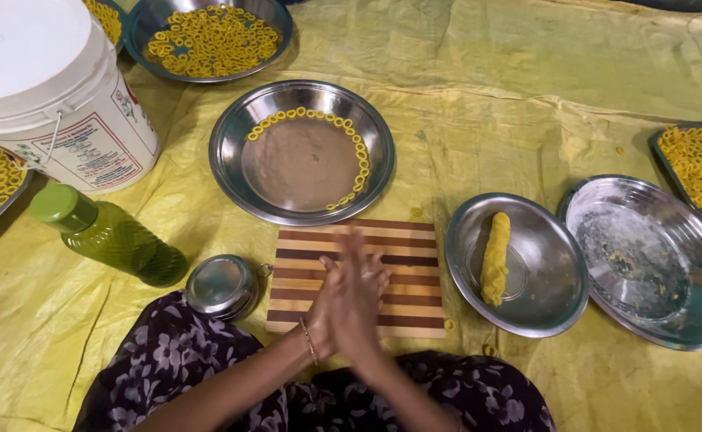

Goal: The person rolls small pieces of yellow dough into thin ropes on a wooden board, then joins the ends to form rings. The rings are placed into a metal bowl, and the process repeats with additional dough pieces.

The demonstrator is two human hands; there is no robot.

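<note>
With palms pressed flat together, left hand [331,308] and right hand [364,300] hover over the striped board [403,276], seemingly rolling dough, though none shows.

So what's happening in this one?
A seated person presses the left hand and right hand palm to palm above a striped board. Ahead, a steel plate has yellow dough rings along its rim. A dough roll lies in a bowl to the right.

Dark garment with pale floral print, bare forearms, thin beaded bracelet [310,342] on the left wrist
</note>
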